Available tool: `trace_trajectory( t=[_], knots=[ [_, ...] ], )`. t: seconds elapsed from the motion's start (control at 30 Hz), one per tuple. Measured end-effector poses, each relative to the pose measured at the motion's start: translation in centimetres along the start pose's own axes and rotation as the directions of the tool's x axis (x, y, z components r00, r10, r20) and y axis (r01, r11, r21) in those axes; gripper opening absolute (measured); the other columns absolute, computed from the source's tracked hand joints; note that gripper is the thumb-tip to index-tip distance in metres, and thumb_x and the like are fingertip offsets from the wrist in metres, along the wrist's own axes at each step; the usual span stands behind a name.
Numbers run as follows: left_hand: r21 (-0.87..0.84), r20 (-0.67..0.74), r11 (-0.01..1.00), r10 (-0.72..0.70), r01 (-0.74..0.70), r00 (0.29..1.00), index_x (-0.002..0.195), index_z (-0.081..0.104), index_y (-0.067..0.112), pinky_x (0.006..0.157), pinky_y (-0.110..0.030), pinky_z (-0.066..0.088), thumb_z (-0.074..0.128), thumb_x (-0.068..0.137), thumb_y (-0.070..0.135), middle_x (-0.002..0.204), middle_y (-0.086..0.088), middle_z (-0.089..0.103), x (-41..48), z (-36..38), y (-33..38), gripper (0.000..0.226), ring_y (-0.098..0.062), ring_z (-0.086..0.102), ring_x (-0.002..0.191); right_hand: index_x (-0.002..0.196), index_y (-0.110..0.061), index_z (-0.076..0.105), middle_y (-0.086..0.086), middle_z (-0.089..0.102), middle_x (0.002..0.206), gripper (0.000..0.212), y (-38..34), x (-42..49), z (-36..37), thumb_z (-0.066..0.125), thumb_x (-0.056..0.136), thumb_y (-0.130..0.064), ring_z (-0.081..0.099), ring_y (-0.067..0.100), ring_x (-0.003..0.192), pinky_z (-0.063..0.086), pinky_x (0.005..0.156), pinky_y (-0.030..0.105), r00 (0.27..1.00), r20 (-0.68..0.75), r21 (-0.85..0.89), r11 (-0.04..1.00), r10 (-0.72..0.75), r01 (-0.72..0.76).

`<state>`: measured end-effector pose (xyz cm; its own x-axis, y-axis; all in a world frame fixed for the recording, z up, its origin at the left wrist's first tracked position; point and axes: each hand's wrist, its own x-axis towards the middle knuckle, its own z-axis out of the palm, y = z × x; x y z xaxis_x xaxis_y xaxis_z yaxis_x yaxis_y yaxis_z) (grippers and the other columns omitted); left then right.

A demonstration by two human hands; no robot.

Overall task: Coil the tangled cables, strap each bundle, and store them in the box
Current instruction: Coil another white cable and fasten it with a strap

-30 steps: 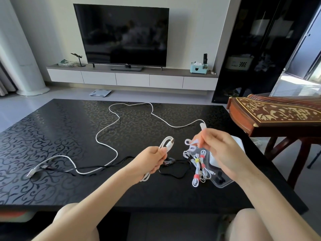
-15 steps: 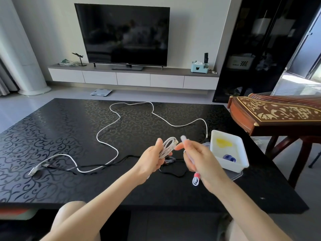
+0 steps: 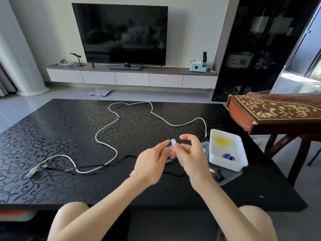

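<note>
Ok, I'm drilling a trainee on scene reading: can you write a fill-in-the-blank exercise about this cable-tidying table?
The left hand grips a coiled cable bundle coloured ____.
The long white cable lies loose on the black patterned ____.
The white plastic box holds a yellow item and a ____ roll.
Missing: white; table; blue.

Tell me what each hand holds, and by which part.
The left hand grips the coiled white cable around its middle. The right hand pinches a white strap partway along, both ends free.
</note>
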<state>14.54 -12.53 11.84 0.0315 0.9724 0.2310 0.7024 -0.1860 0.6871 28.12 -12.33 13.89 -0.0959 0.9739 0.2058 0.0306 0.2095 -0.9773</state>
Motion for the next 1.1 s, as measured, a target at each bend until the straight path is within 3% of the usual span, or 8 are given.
trace_trajectory(
  t=[0.17,0.33,0.47,0.6,0.83,0.97,1.03,1.1],
  knots=[
    [-0.071,-0.039,0.985,0.153,-0.155,0.987,0.098,0.059,0.027,0.051,-0.021,0.032,0.022,0.098,0.046,0.052,0.01,0.052,-0.7,0.0,-0.1,0.041,-0.006,0.046,0.049,0.089,-0.014,0.046,-0.004,0.064,0.055,0.017,0.7,-0.2,0.1,0.063,0.089,-0.017,0.059,0.002,0.058,0.045,0.055,0.011,0.999,-0.042,0.002,1.0,0.023,-0.023],
    [-0.356,-0.059,0.933,0.028,-0.047,0.998,0.065,0.061,0.02,0.052,-0.012,0.033,0.028,0.093,0.059,0.054,0.018,0.055,-0.8,0.7,0.8,0.058,0.003,0.047,0.049,0.079,-0.013,0.044,0.004,0.065,0.055,0.035,0.5,-0.4,0.5,0.071,0.08,-0.036,0.059,0.013,0.057,0.046,0.055,0.02,0.995,-0.071,-0.02,0.997,0.07,-0.071],
    [-0.488,-0.011,0.873,-0.021,0.013,1.0,0.084,0.073,0.006,0.056,-0.007,0.034,0.031,0.095,0.06,0.057,0.017,0.061,-0.8,1.2,0.8,0.07,0.007,0.051,0.054,0.072,-0.016,0.041,0.003,0.06,0.046,0.039,0.5,-0.6,0.7,0.07,0.079,-0.041,0.052,0.007,0.045,0.042,0.05,0.012,0.992,-0.128,-0.082,0.996,0.018,-0.029],
    [-0.573,0.016,0.816,-0.088,0.081,0.996,0.079,0.071,0.003,0.056,-0.027,0.032,0.036,0.091,0.057,0.053,0.003,0.05,-0.3,1.4,0.8,0.066,-0.009,0.037,0.053,0.073,-0.017,0.042,-0.001,0.06,0.047,0.032,0.9,-1.0,0.7,0.068,0.083,-0.034,0.053,0.002,0.042,0.039,0.049,0.008,0.981,-0.141,-0.195,0.975,-0.135,0.106],
    [-0.557,-0.018,0.828,-0.088,0.063,0.996,0.076,0.075,0.026,0.048,-0.012,0.032,0.04,0.1,0.036,0.047,0.015,0.049,0.3,0.8,1.2,0.044,-0.002,0.037,0.045,0.067,-0.019,0.05,-0.009,0.058,0.048,0.03,1.2,-1.6,-0.1,0.066,0.083,-0.039,0.053,0.002,0.044,0.037,0.048,0.008,0.975,-0.14,-0.218,0.966,-0.17,0.137],
    [-0.517,-0.128,0.851,-0.181,0.09,0.975,0.073,0.065,0.027,0.043,-0.018,0.024,0.041,0.098,0.039,0.052,-0.001,0.027,1.0,-0.2,1.1,0.037,-0.006,0.024,0.045,0.075,-0.017,0.071,-0.001,0.067,0.067,0.015,1.7,-2.6,-1.8,0.063,0.088,-0.019,0.06,0.005,0.06,0.046,0.055,0.016,0.996,-0.008,0.091,0.992,0.085,-0.084],
    [-0.49,-0.148,0.868,-0.176,0.082,0.973,0.066,0.058,0.024,0.041,-0.017,0.022,0.041,0.098,0.038,0.057,-0.007,0.026,1.2,-0.7,1.2,0.039,-0.007,0.022,0.046,0.076,-0.015,0.075,0.005,0.071,0.075,0.019,1.8,-2.6,-2.6,0.061,0.088,-0.011,0.064,0.012,0.066,0.052,0.058,0.021,0.949,0.073,0.372,0.874,0.308,-0.312],
    [-0.483,-0.128,0.873,-0.149,0.069,0.98,0.058,0.056,0.022,0.041,-0.015,0.021,0.042,0.098,0.038,0.057,-0.007,0.025,1.0,-0.9,1.7,0.045,-0.007,0.021,0.045,0.084,-0.012,0.076,0.009,0.073,0.085,0.017,2.1,-2.2,-3.1,0.06,0.088,-0.008,0.069,0.015,0.072,0.054,0.058,0.022,0.894,0.151,0.428,0.788,0.421,-0.444]
  ],
)
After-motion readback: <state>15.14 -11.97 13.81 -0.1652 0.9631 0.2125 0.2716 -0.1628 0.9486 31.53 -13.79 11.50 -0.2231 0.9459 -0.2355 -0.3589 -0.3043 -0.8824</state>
